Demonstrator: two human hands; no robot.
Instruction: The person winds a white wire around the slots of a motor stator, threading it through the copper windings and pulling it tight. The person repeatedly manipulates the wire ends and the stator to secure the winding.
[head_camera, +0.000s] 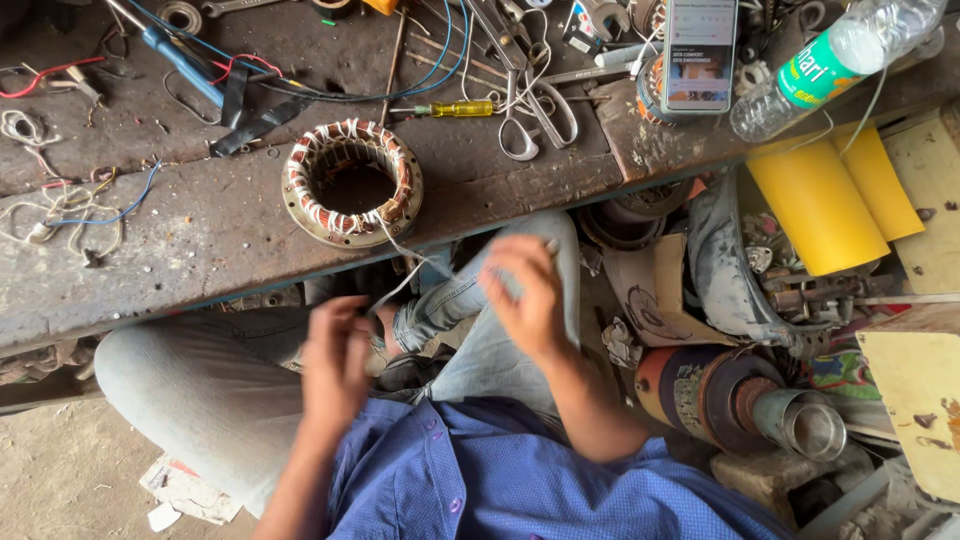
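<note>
The person is sitting low at the near edge of the bench (200, 260), with both hands held over the lap. The left hand (335, 360) is blurred; its fingers are curling in and seem to be pinching a thin white wire (405, 280). The right hand (530, 295) is blurred too, with fingers bent loosely, and I cannot tell if it is holding anything. The wire is running up from the hands to a round motor ring (350, 182) wound with copper coils. The ring is lying flat near the bench's near edge, just above the hands.

A clear plastic bottle (835, 65) is lying on its side at the far right corner; what is inside is hard to see. A metal cup (812, 428) is lying open on the floor pile to the right.

Behind the ring, a yellow screwdriver (455, 108), scissors (535, 115) and a phone (698, 52) are resting. Loose wires (70, 205) are crowding the left end.
</note>
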